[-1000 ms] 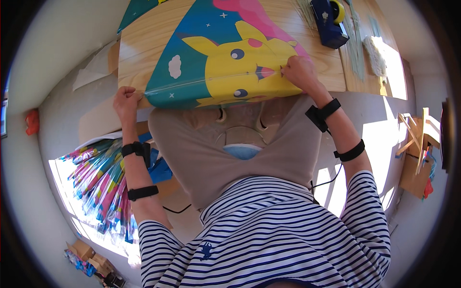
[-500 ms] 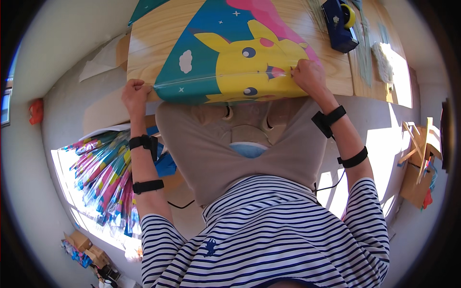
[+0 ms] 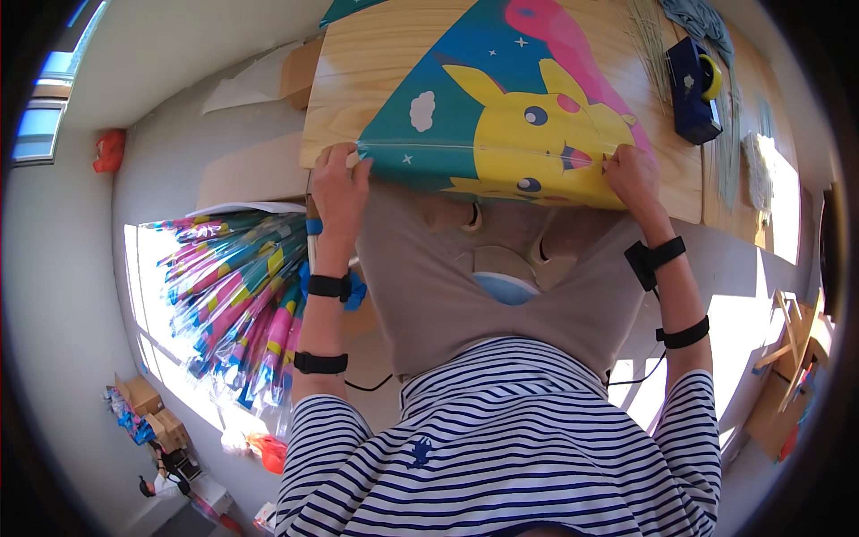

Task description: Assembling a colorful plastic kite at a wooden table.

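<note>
A large printed sheet (image 3: 429, 67), which looks like a kite sail, lies on the wooden table with its near edge hanging over the front. It is teal, blue and pink, with a yellow cartoon face and small white stars and a cloud. A shiny, straight line runs across it near the table edge. At the sheet's left corner my left hand (image 3: 340, 190) is closed, thumb and fingers on the edge. My right hand (image 3: 633, 179) pinches the sheet beside the face's mouth. What lies under my right fingertips is hidden.
A dark blue tape dispenser (image 3: 693, 98) with yellow tape stands on the table's right, among thin pale rods (image 3: 653, 45). Left of my legs lies a heap of rolled, plastic-wrapped printed sheets (image 3: 237, 286). Cardboard boxes (image 3: 165, 425) stand on the floor at lower left.
My view has swung, so everything sits further right and lower. My left hand has come closer in to the sheet's left corner. My right hand keeps its pinch by the mouth.
</note>
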The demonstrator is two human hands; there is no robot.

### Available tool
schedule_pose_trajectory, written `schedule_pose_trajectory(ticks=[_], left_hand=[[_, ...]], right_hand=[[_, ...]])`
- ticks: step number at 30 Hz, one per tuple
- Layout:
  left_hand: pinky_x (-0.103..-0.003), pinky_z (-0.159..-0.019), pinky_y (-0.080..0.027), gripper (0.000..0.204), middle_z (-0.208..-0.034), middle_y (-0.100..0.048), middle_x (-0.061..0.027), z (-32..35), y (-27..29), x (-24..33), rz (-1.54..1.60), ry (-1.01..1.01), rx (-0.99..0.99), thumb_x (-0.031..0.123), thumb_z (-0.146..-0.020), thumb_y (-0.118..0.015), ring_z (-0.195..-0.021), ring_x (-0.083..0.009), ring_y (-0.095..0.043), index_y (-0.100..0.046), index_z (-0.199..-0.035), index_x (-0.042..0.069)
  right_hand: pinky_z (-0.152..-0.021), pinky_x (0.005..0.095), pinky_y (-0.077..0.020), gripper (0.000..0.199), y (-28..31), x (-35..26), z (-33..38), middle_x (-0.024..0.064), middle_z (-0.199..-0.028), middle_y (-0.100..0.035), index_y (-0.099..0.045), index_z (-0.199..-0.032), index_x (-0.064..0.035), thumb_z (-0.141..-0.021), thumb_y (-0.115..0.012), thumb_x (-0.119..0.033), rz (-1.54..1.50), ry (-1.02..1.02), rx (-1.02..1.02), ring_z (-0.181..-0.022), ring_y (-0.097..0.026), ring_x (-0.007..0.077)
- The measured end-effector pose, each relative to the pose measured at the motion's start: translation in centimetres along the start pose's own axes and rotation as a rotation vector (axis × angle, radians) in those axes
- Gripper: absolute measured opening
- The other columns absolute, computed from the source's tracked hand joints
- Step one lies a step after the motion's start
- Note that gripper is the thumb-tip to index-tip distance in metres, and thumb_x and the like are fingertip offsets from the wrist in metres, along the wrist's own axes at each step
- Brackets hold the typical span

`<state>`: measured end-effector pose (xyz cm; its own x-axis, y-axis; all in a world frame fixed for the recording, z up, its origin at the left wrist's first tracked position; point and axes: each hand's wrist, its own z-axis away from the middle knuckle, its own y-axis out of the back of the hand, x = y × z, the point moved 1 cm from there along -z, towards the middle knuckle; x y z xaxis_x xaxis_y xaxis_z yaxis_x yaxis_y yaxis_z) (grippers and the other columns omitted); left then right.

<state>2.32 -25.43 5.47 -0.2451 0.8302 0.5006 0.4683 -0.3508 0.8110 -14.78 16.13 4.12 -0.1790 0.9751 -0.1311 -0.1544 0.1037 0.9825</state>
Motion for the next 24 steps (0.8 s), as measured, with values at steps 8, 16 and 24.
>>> schedule_pose_trajectory(ticks=[8,16,24], left_hand=[[-0.050,-0.113,-0.031,0.076,-0.147,-0.046,-0.0151,3.9,-3.2,3.9,-0.169,-0.293,-0.172,0.043,-0.079,-0.076,-0.138,-0.0358,-0.040,-0.050,-0.138,0.001],[-0.055,-0.112,-0.030,0.082,-0.150,-0.043,-0.0110,4.2,-3.4,4.0,-0.258,-0.280,-0.227,0.045,-0.077,-0.077,-0.138,-0.0332,-0.039,-0.047,-0.143,0.006],[-0.058,-0.110,-0.030,0.083,-0.151,-0.043,-0.0086,4.1,-3.0,4.1,-0.295,-0.281,-0.248,0.042,-0.076,-0.080,-0.139,-0.0318,-0.039,-0.046,-0.145,0.010]], right_hand=[[-0.082,0.0472,-0.0511,0.027,0.3,0.0,-0.2,0.0207,-0.096,-0.070,-0.070,-0.090,-0.0025,-0.084,-0.067,-0.029,-0.004,-0.007,-0.022,-0.095,-0.066,0.0388],[-0.079,0.0472,-0.0521,0.029,1.0,-0.1,-0.2,0.0219,-0.092,-0.071,-0.071,-0.086,-0.0018,-0.080,-0.068,-0.030,-0.048,-0.006,-0.024,-0.092,-0.068,0.0379],[-0.071,0.0446,-0.0539,0.034,1.5,0.0,-0.5,0.0216,-0.079,-0.071,-0.073,-0.077,0.0010,-0.074,-0.076,-0.033,-0.153,-0.085,-0.065,-0.080,-0.070,0.0365]])
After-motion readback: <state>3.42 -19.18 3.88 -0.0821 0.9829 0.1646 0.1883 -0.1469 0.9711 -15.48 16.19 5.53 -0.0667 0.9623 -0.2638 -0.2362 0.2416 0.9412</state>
